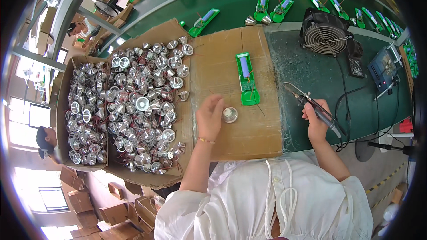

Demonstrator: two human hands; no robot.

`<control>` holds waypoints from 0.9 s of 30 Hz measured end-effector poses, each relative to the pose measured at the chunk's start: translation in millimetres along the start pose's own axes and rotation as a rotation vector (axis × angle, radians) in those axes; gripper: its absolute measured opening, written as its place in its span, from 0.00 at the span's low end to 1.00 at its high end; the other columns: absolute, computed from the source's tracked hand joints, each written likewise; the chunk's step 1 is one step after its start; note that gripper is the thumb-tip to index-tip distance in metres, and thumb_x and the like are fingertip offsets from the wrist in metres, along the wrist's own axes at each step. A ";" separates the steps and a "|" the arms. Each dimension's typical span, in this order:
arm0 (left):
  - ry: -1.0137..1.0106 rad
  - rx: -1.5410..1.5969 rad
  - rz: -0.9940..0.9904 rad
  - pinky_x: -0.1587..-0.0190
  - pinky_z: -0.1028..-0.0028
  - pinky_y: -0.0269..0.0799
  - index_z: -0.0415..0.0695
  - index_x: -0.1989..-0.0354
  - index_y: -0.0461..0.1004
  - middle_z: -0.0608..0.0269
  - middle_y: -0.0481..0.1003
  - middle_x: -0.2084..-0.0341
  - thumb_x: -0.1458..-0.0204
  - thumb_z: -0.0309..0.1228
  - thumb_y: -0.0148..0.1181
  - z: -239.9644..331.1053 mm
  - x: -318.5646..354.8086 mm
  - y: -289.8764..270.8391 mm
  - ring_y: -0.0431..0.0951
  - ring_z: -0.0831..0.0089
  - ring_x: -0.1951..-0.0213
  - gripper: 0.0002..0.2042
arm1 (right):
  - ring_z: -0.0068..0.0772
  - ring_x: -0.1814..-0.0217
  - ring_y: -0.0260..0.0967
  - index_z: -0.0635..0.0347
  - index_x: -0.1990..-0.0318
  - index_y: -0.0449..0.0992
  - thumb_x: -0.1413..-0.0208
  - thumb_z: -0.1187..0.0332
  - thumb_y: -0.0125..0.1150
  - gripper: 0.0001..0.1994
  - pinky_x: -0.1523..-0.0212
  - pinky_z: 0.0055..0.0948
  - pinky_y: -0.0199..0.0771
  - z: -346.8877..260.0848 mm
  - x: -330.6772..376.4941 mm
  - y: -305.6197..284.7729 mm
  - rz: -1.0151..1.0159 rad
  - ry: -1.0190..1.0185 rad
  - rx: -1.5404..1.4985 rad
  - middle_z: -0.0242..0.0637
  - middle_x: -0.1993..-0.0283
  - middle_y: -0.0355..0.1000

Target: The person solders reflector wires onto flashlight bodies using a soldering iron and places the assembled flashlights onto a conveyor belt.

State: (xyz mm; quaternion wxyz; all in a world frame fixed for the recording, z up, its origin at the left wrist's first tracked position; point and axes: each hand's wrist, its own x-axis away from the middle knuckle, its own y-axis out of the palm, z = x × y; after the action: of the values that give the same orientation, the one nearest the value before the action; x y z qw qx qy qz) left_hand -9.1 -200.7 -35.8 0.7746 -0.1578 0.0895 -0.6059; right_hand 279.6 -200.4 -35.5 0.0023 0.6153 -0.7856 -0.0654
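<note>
On the cardboard sheet (pixel 218 66) lies a green plastic housing (pixel 251 97) with a blue-purple cylindrical battery (pixel 244 67), a small circuit board and loose wires. Just nearer to me sits a silver reflector cup (pixel 230 115) with a white centre piece. My left hand (pixel 209 118) is beside the cup, its fingers drawn together; whether they pinch anything is hidden. A soldering iron (pixel 330 122) is gripped in my right hand (pixel 316 123), its tip pointing up and left over the green tabletop, apart from the housing.
To the left, cardboard boxes hold many reflector cups (pixel 142 103) with wires. Several green housings (pixel 280 10) line the far belt. A black fan (pixel 325 38) and a blue soldering station (pixel 382 70) stand at right, with cables (pixel 340 80) trailing. Other people work beyond.
</note>
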 end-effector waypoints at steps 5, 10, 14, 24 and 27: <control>-0.029 0.054 0.048 0.69 0.79 0.69 0.37 0.51 0.59 0.59 0.76 0.79 0.52 0.22 0.54 39.6 3.5 10.8 0.75 0.77 0.73 0.19 | 0.19 0.78 0.62 0.65 0.66 0.64 0.50 0.71 0.56 0.08 0.76 0.17 0.64 -12.5 4.8 10.6 -0.160 -0.026 0.018 0.36 0.77 0.67; -0.167 0.201 -0.022 0.76 0.82 0.67 0.35 0.60 0.67 0.61 0.74 0.81 0.51 0.26 0.56 32.5 -2.5 12.0 0.72 0.81 0.78 0.11 | 0.17 0.77 0.64 0.65 0.68 0.68 0.52 0.70 0.61 0.09 0.76 0.17 0.64 -17.5 7.8 23.3 -0.213 -0.087 0.017 0.32 0.76 0.69; -0.228 0.230 -0.026 0.81 0.84 0.63 0.36 0.71 0.72 0.65 0.73 0.83 0.50 0.30 0.57 32.8 -5.3 22.9 0.69 0.84 0.82 0.08 | 0.15 0.77 0.63 0.64 0.69 0.69 0.54 0.70 0.62 0.09 0.76 0.17 0.63 -8.4 5.3 28.6 -0.221 -0.134 0.146 0.31 0.77 0.69; 0.177 -0.170 0.037 0.73 0.73 0.66 0.37 0.78 0.73 0.58 0.71 0.76 0.55 0.30 0.60 22.5 -12.7 42.8 0.71 0.70 0.77 0.08 | 0.20 0.77 0.66 0.66 0.69 0.65 0.52 0.74 0.58 0.08 0.77 0.20 0.69 6.6 -11.0 37.2 -0.295 -0.036 0.164 0.38 0.75 0.69; 0.178 -0.195 0.025 0.74 0.74 0.66 0.37 0.78 0.73 0.58 0.71 0.76 0.55 0.29 0.60 28.0 -14.1 46.7 0.72 0.70 0.77 0.08 | 0.20 0.77 0.66 0.66 0.69 0.65 0.52 0.74 0.58 0.08 0.77 0.19 0.69 7.6 -12.5 38.7 -0.313 -0.052 0.173 0.38 0.75 0.68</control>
State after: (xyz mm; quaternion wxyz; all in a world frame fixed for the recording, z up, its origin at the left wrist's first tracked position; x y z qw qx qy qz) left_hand 39.1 -173.1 -26.8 0.7519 -0.1771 0.2182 -0.5963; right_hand 244.7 -178.5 -37.9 -0.0809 0.7261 -0.6827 -0.0130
